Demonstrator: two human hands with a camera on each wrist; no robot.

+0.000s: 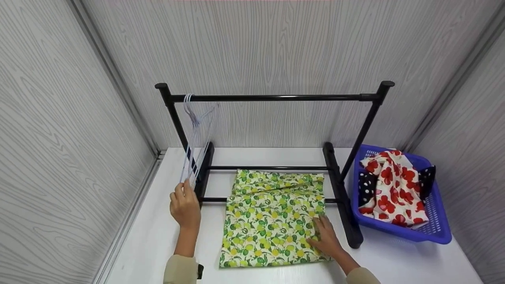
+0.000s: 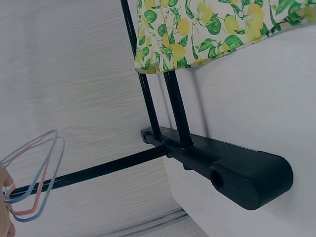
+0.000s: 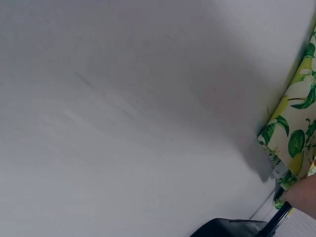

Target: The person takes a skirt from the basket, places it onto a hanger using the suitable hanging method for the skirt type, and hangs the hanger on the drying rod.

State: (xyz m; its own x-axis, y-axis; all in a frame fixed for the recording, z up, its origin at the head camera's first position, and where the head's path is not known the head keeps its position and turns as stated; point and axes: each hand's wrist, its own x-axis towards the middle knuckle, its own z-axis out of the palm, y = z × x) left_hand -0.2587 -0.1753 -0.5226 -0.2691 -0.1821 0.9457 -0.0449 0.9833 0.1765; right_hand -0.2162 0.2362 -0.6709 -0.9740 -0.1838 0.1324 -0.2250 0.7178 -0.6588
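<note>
Several thin wire hangers [image 1: 194,134], bluish and pink, hang by their hooks at the left end of the rack's top bar. With its fingertips my left hand [image 1: 184,203] grips their lower ends; in the left wrist view the hand [image 2: 4,210] shows only at the edge, beside the hanger loops [image 2: 42,177]. A lemon-print cloth [image 1: 272,228] lies spread on the table, its far part folded across the rack's lower bar. On its right side rests my right hand [image 1: 325,238], fingers spread. The right wrist view catches the cloth's corner [image 3: 289,143] with a small white tag.
A black garment rack [image 1: 268,98] stands on the white table [image 1: 138,244], its right foot [image 1: 349,225] close to the cloth. Further right, a blue basket [image 1: 444,221] contains a red-flowered cloth [image 1: 394,193] and a black dotted one [image 1: 367,187]. Grey wood-grain panels [image 1: 252,47] enclose the table.
</note>
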